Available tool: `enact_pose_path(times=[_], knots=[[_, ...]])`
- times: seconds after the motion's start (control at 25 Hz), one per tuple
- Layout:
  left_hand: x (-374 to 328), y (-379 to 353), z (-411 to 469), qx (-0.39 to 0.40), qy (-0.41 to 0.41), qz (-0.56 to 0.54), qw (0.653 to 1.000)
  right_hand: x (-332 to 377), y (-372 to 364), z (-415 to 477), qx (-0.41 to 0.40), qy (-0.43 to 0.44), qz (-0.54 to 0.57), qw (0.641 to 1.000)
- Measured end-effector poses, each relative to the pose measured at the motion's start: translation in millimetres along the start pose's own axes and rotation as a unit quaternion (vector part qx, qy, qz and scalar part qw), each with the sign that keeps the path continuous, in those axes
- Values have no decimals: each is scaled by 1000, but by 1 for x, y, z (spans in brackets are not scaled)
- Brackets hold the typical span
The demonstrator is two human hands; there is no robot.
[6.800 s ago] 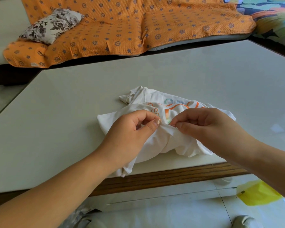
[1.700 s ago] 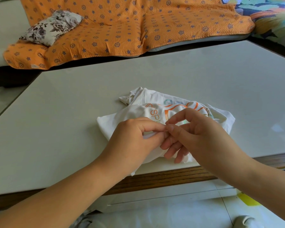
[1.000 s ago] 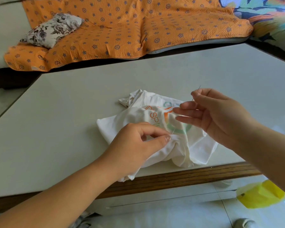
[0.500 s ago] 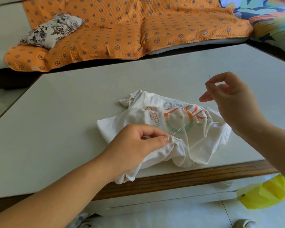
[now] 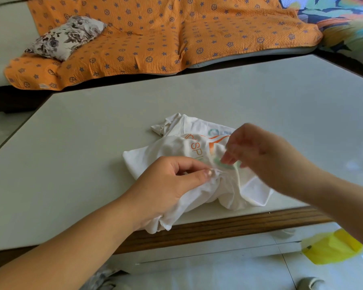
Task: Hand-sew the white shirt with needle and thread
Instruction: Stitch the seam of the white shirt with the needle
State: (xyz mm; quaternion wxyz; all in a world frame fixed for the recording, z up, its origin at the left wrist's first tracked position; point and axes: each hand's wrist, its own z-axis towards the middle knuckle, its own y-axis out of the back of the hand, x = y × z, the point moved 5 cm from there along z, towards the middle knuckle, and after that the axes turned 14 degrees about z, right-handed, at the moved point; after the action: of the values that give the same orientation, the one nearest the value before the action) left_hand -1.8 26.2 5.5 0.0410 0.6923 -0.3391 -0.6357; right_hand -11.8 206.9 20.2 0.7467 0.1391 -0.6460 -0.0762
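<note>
L grip [image 5: 166,185] pinches a fold at near side of shirt [image 5: 176,147], thumb + forefinger tight. R grip [image 5: 260,155] is just above the shirt's print, fingers curled, motion-blurred. Can't tell if it's got the needle; needle/thread not visible. Shirt is bunched on worktop [image 5: 92,143], near corner hanging over the edge. Risks IMO: if R goes in fast, it pricks L thumb at the fold. Slack thread could snag in the bunching. If L pinch slips, stitch lands off-line.
</note>
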Motion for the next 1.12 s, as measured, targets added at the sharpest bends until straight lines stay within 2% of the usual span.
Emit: enact_pose_path(times=[0.12,0.36,0.64,0.76,0.96,1.12], knots=[[1,1,1,-6,1,-7,1000,3,-22,-22,53,29,5,998],[2,2,1,-17,1,-6,1000,7,-23,-30,41,86,9,995],[1,4,2,-13,-1,-11,1000,7,-18,-28,17,126,-43,991],[-2,6,3,-10,-17,11,1000,6,-10,-23,9,113,-68,991],[-4,10,-1,29,-11,31,999,8,-5,-23,-17,98,-35,994],[-3,15,-4,18,-7,13,1000,10,-2,-24,-14,87,-16,996]])
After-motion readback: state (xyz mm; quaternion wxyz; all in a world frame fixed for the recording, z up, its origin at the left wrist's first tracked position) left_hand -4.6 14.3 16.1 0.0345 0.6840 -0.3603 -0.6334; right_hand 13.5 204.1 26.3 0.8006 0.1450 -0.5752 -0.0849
